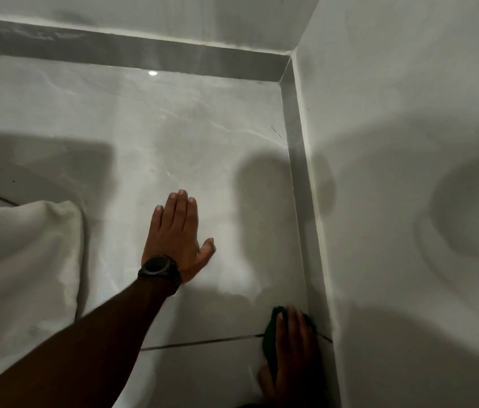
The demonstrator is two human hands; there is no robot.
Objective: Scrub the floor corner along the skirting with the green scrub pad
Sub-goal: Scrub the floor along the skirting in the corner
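Scrubbing step in hand. Right hand (291, 354) pressed flat, fingers together, on green scrub pad (270, 346), pad lying on floor tile (173, 136) against right-hand skirting (298, 178), over dark grout line (197, 343). Left hand (177, 234) spread flat on floor, bracing; black wristwatch (158, 267) on wrist. White cloth (23, 254) at left. Judged next: pad pushed forward along skirting toward far corner (283, 81), pressure kept into floor-skirting joint.

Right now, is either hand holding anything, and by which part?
The right hand presses the green scrub pad flat on the floor beside the skirting, fingers over its top. The left hand holds nothing, palm flat on the floor.
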